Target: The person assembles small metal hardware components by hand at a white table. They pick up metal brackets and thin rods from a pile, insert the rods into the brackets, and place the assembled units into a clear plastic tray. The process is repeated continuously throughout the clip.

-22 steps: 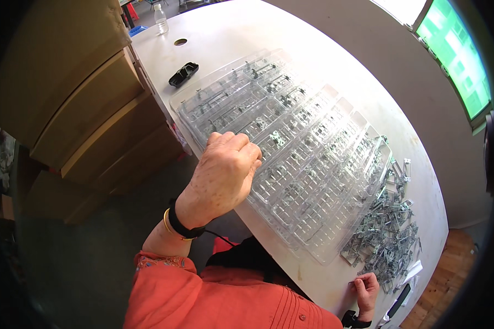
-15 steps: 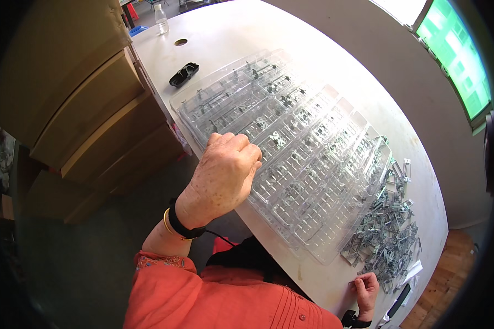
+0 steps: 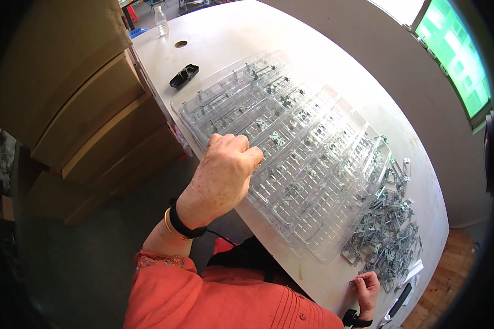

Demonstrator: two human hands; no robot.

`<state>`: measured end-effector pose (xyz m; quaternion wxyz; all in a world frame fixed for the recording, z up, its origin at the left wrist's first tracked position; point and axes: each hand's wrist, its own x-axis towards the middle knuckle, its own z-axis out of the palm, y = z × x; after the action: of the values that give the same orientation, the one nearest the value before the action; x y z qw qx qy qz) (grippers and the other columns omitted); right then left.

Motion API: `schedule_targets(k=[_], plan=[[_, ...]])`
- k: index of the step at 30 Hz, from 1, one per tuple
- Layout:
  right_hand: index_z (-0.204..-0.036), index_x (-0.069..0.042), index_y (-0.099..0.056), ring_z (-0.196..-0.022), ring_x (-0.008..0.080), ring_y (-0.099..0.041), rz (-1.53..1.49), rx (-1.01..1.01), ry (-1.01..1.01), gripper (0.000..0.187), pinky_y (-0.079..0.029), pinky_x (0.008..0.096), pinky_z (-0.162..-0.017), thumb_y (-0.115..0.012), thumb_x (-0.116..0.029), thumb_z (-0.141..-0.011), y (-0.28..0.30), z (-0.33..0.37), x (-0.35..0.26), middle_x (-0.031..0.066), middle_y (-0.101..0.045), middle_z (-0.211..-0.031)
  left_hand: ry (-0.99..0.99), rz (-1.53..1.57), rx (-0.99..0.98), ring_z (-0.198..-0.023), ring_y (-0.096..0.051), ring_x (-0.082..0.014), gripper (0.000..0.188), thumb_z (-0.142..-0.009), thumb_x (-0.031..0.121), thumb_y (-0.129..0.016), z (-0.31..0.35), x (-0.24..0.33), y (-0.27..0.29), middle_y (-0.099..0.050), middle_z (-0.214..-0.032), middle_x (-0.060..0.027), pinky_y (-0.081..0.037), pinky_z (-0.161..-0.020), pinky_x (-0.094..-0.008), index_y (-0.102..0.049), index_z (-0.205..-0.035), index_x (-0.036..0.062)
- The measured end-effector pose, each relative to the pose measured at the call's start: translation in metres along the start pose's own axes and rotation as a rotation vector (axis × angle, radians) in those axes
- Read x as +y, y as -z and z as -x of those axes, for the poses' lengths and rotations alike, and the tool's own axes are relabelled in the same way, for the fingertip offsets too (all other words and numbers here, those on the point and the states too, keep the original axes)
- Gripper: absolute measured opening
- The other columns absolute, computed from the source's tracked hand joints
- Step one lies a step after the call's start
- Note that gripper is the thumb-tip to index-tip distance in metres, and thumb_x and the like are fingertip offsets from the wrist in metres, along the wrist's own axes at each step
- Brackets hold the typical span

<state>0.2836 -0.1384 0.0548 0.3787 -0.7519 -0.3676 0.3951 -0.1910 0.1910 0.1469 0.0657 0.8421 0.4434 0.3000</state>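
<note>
Clear plastic trays (image 3: 307, 219), overlapping each other, lie across the white table. Their compartments hold small metal parts toward the far end, and ridged slots show in the nearer part. My left hand (image 3: 225, 170) is closed over the trays' left edge, knuckles up; whatever its fingertips hold is hidden under it. Beside the near end of a heap of small grey metal parts (image 3: 387, 236), my right hand (image 3: 366, 290) rests at the table with thumb and fingers pinched together. I cannot make out anything between them.
A black plastic piece (image 3: 184, 76) lies beyond the trays, with a clear bottle (image 3: 161, 22) and a round hole (image 3: 181, 44) farther back. Cardboard boxes (image 3: 101, 120) stand along the left edge. A black-handled tool (image 3: 402, 299) and white paper (image 3: 415, 270) lie right of my right hand.
My left hand has shifted very slightly at the trays' edge, its fingers still curled. My right hand stays pinched in the same spot.
</note>
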Motion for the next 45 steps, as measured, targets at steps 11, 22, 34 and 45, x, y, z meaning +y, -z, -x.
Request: schedule_targets(k=[11,22,34,45], plan=[[-0.102,-0.006,-0.063,-0.067,0.0078,-0.064,-0.009,0.003,0.007,0.016,-0.052,0.0233,-0.063,-0.077,-0.013,-0.105,-0.001,0.0,0.001,0.0007,-0.071,-0.084,-0.032,-0.078,-0.015,-0.09,-0.062,-0.0245,0.012,-0.092,0.003,-0.076,0.001,-0.003,0.002,-0.061,-0.087,-0.0035,-0.045,-0.091,-0.0393,-0.079,-0.096,0.0134],[-0.102,-0.006,-0.063,-0.067,0.0069,-0.064,0.001,-0.002,0.013,0.016,-0.051,0.0228,-0.063,-0.077,-0.014,-0.106,0.0,-0.001,0.002,-0.0001,-0.071,-0.085,-0.019,-0.042,0.044,-0.09,-0.059,-0.0239,0.009,-0.088,0.006,-0.082,0.0,-0.007,0.0,-0.057,-0.089,-0.0034,-0.043,-0.09,-0.0391,-0.08,-0.092,0.014],[-0.102,-0.007,-0.063,-0.067,0.0073,-0.064,0.011,-0.003,0.022,0.016,-0.052,0.0229,-0.063,-0.077,-0.014,-0.106,0.0,-0.003,0.004,-0.0004,-0.07,-0.085,0.058,-0.032,0.308,-0.094,-0.067,-0.0316,0.014,-0.095,0.0,-0.076,0.0,-0.007,0.005,-0.071,-0.101,-0.0087,-0.05,-0.089,-0.0433,-0.078,-0.105,0.0087],[-0.102,-0.007,-0.062,-0.068,0.0075,-0.064,0.003,-0.006,0.014,0.02,-0.052,0.0231,-0.062,-0.078,-0.018,-0.106,0.001,-0.002,0.006,-0.0002,-0.07,-0.084,0.185,-0.058,0.408,-0.106,-0.067,-0.0323,0.026,-0.094,-0.015,-0.059,0.029,-0.001,0.007,-0.069,-0.117,-0.0134,-0.054,-0.096,-0.0407,-0.076,-0.102,0.0034]])
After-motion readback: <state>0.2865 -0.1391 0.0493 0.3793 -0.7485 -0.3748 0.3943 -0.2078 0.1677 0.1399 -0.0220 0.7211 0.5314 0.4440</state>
